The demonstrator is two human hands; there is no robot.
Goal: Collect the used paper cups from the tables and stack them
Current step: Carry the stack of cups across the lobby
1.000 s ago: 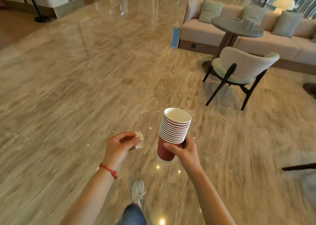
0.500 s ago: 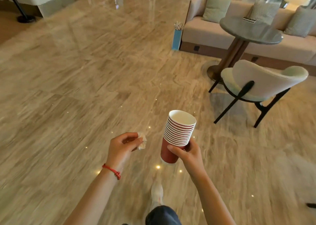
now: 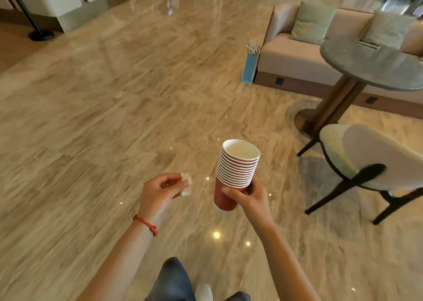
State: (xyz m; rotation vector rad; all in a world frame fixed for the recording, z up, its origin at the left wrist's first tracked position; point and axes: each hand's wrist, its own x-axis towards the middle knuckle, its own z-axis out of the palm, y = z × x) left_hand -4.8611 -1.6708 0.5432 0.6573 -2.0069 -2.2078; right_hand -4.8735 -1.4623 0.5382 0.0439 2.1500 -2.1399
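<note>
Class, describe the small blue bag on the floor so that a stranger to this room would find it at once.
Start at the beige sofa along the far right. At its left end, on the marble floor, stands a narrow blue bag, upright against the sofa's side. It is the only blue thing there, with pale paper poking from its top.

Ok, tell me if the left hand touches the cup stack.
Apart. The head view shows floor between the left hand and the cup stack.
</note>
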